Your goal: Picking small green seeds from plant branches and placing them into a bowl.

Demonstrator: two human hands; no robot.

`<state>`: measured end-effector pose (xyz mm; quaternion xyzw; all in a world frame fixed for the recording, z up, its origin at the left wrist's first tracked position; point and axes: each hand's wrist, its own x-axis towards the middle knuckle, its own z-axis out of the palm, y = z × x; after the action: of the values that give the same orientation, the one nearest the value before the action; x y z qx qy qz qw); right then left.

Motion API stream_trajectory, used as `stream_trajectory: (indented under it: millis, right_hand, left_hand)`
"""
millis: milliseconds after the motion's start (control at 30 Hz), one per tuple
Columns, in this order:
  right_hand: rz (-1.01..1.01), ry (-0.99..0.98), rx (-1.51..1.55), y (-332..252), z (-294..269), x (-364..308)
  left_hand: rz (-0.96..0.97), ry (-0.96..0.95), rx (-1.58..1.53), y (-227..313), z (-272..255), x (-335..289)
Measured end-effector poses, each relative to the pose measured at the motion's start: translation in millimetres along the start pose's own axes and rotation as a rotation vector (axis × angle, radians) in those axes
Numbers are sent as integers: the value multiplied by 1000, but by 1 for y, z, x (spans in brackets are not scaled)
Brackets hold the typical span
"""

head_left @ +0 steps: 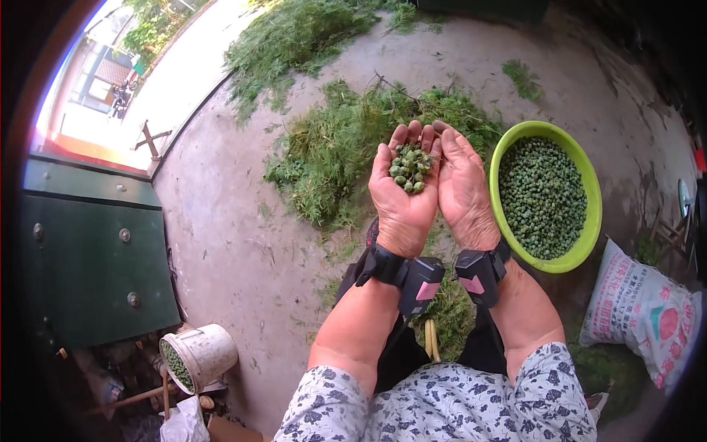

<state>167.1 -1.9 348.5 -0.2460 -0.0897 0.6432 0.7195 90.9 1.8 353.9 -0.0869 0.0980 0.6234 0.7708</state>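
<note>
My left hand (398, 210) is palm up and cupped around a small heap of round green seed cones (411, 168), some with bits of stem. Alongside it, my right hand (464, 190) lies palm up with its fingers stretched out, its edge against the left hand; no cones show in its own palm. Both hands are above a pile of feathery green branches (317, 158) on the floor. Just right of my right hand stands a yellow-green basin (557, 264) full of similar green cones (543, 195).
More cut branches (294, 40) lie farther back. A printed white sack (637, 313) stands at the right. To the left are a dark green metal door (92, 265) and a tipped white bucket (213, 356) with green cones inside. Greenery also lies between my legs.
</note>
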Motion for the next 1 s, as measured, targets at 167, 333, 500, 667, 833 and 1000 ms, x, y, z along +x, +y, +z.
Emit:
stream_trajectory:
  millis: [167,333,500,667,833,1000]
  right_hand:
    - [-91,47,-264,7,0,-1]
    - [31,237,1,-6,-15,5]
    - [8,214,-12,-16,-25,-1]
    - [-52,174,57,-28,-22,-1]
    - [-179,144,-59,-30,-11,-5]
    - [-288,29,-281,-26,-2,-14]
  left_hand:
    - [-18,72,-34,-2,-10,5]
    - [-27,114,-23,-14,-12,5]
    - [-73,82,25,-17,-10,5]
    - [-33,188,25,-23,-10,8]
    - [-23,110,12,-31,-9,7]
    - [-24,90,42,-30,-9,8]
